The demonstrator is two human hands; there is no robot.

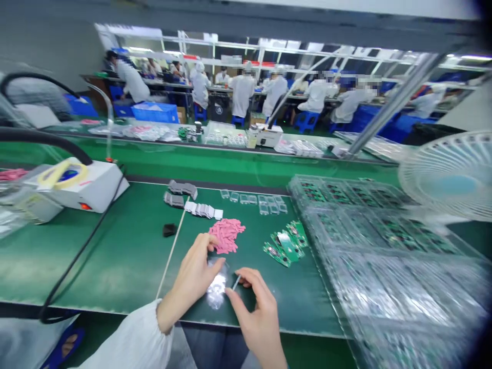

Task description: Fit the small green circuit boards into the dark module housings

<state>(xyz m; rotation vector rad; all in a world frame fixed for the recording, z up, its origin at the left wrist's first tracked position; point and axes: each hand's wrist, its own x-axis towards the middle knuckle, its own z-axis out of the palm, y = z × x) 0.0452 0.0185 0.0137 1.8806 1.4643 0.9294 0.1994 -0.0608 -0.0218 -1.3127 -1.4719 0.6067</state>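
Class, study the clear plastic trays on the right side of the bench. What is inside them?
The clear plastic trays hold green circuit boards, clearest at the far end. Glare obscures much nearer the camera; anything beneath the top layer can't be made out.

Bright overhead tube lighting; wide-angle distortion.
Glare on clear trays [384,277]; right-side fan [457,174] blurred, apparently by motion.

Trays [384,261], right: clear, shiny plastic
Mat [126,256], middle: smooth, a bit shiny
Sleeve [134,333], bottom: white cloth
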